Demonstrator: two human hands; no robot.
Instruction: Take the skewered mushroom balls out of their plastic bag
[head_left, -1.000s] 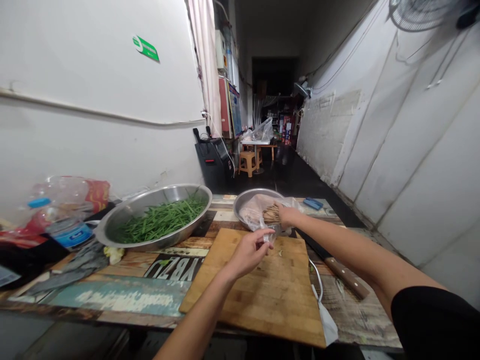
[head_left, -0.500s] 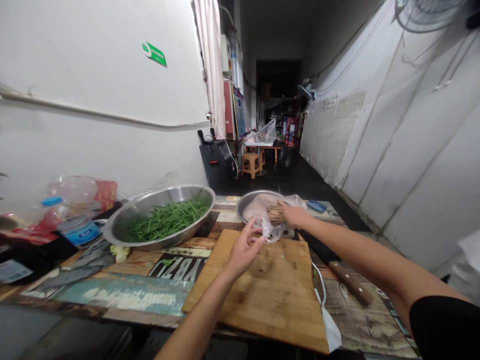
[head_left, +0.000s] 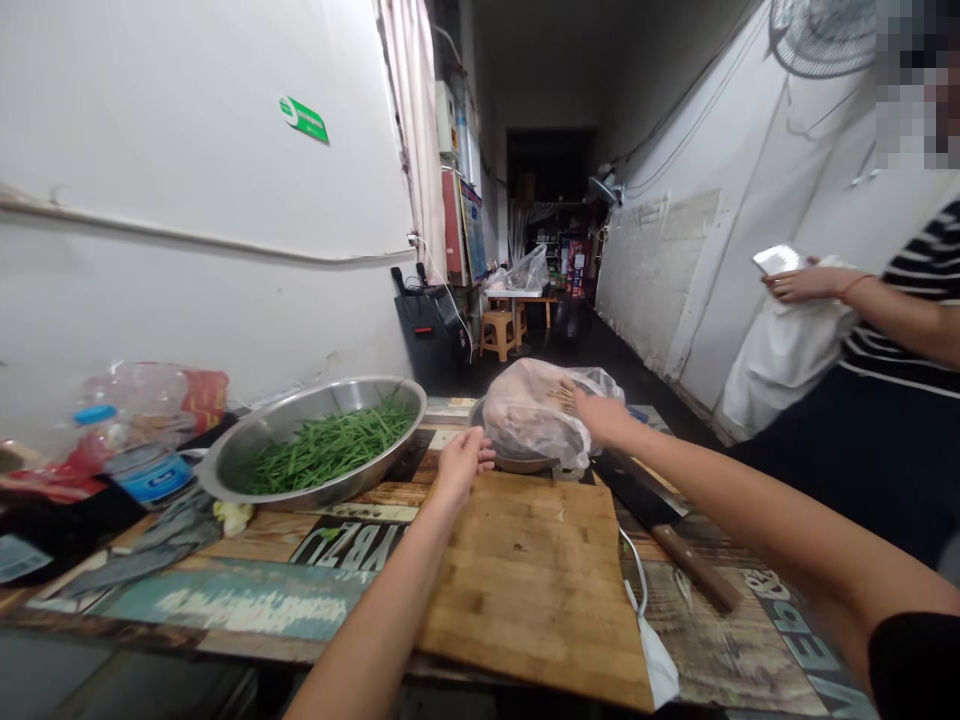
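Observation:
My right hand (head_left: 602,418) is closed around a bundle of thin wooden skewers (head_left: 562,396). A clear plastic bag (head_left: 525,410) hangs around the bundle, over a metal bowl (head_left: 517,464) behind the cutting board. Inside the bag is a pale mass I cannot make out. My left hand (head_left: 463,465) is beside the bowl's left rim, close to the bag, its fingers loosely bent and slightly apart with nothing visible in them. In front of both hands lies the wooden cutting board (head_left: 536,590).
A large steel basin (head_left: 225,485) of cut green vegetable stalks (head_left: 330,450) stands left. A cleaver (head_left: 694,565) lies right of the board, near a white mask (head_left: 656,660). Bottles and a grey cloth (head_left: 150,540) are far left. Another person's hand (head_left: 810,285) is at the right.
The bag has swelled out over the bowl and covers more of it. My left hand has come off the bag, leftward. Another person has come into view at the right.

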